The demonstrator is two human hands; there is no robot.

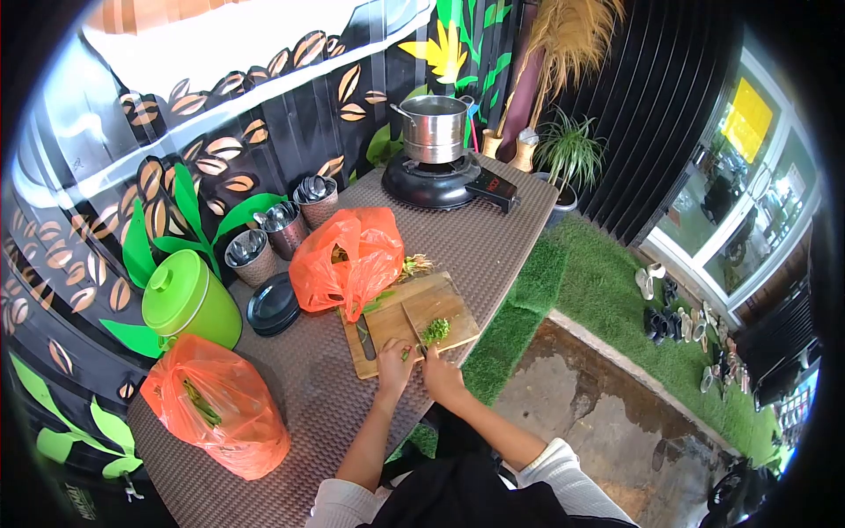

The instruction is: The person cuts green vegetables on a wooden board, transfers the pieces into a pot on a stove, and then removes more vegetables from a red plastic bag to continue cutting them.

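My right hand (pixel 442 378) is closed around the handle of a knife (pixel 413 326), whose blade points away from me over a wooden cutting board (pixel 378 327). Just left of the blade, my left hand (pixel 393 363) pinches a small bunch of green herbs; a bit of green shows at its fingers. Chopped green herbs (pixel 436 331) lie in a little pile on the board, right of the knife. An orange plastic bag (pixel 348 255) rests against the board's far left side, and stalks with pale root ends (pixel 417 264) stick out beside it.
A second orange bag (pixel 216 409) stands at the left, near a green lidded container (pixel 191 299). Dark plates (pixel 273 304) and several cups of cutlery (pixel 283 231) line the wall side. At the table's far end, a steel pot (pixel 434 132) sits on a black portable stove (pixel 431 183).
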